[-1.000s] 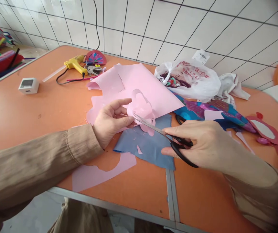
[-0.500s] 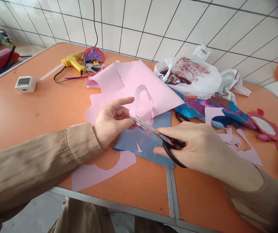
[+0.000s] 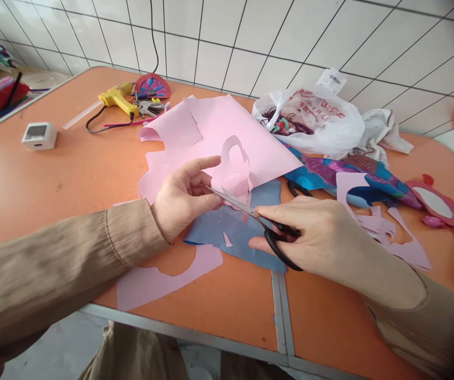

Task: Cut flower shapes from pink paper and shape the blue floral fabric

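Note:
Black-handled scissors (image 3: 278,238) are in my right hand (image 3: 316,237), their blades pointing left with the tips beside my left thumb. My left hand (image 3: 189,198) pinches the edge of a small pink paper cutout (image 3: 233,177), which has a curved loop at its top. The blades lie across the lower part of this cutout. Beneath the hands is a blue sheet (image 3: 227,224) bearing small pink scraps. A large pink sheet (image 3: 211,121) with cut edges lies just behind. Part of the left fingers' grip is hidden.
A yellow glue gun (image 3: 118,100) and keys (image 3: 150,107) lie at the back left, near a white cube-shaped device (image 3: 39,136). At the back right sits a white plastic bag (image 3: 322,124). Pink offcuts (image 3: 405,243) lie to the right, and another offcut (image 3: 148,285) is at the front edge.
Both hands, the scissors and the cutout hold nearly the same positions. The whole view has shifted very slightly.

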